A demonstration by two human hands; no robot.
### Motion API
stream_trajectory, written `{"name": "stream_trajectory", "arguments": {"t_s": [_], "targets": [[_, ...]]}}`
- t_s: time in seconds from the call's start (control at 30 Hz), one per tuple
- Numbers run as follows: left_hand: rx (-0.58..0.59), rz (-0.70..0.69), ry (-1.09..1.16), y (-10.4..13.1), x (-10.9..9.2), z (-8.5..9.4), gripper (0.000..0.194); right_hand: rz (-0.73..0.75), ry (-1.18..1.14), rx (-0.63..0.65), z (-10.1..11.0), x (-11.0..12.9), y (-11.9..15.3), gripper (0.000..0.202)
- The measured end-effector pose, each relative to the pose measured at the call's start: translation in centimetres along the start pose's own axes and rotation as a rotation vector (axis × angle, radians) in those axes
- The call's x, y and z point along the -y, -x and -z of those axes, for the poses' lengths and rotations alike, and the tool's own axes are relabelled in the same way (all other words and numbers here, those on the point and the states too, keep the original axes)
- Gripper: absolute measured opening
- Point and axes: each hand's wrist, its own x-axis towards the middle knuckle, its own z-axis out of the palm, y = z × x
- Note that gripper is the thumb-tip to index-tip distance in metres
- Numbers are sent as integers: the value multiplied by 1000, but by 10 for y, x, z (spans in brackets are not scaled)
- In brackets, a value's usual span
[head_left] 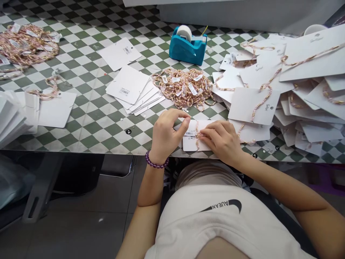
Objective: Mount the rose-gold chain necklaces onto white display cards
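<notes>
Between my hands a white card lies near the table's front edge, with a pink and gold beaded strand across it and a small barcode label beside the strand. My right hand rests over the card's right part, its fingertips pinching the beads. My left hand, above the card's left end, has thumb and index finger brought together; whatever is between them is too small to make out. Just beyond my hands lies a heap of beaded strands with small white tags.
A blue tape dispenser stands at the back. Blank white cards lie left of the heap. Many cards with beads are piled at right. Another bead heap and more cards lie at far left.
</notes>
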Motion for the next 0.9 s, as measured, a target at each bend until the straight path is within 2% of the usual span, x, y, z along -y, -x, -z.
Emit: {"name": "stream_trajectory", "arguments": {"t_s": [0.1,0.4,0.6,0.77,0.9], "targets": [[1,4,-5,0,0,0,11,-31,14,4,-2,0,2,13],[15,19,-20,-1,-1,0,11,15,-59,-36,-4,-4,2,4],[24,26,-18,-1,0,0,12,-33,-11,12,-2,-2,3,19],[34,28,-24,-1,0,0,12,-66,22,47,-3,-1,6,19],[37,37,-28,0,0,0,12,-105,7,24,-5,-2,6,24]]}}
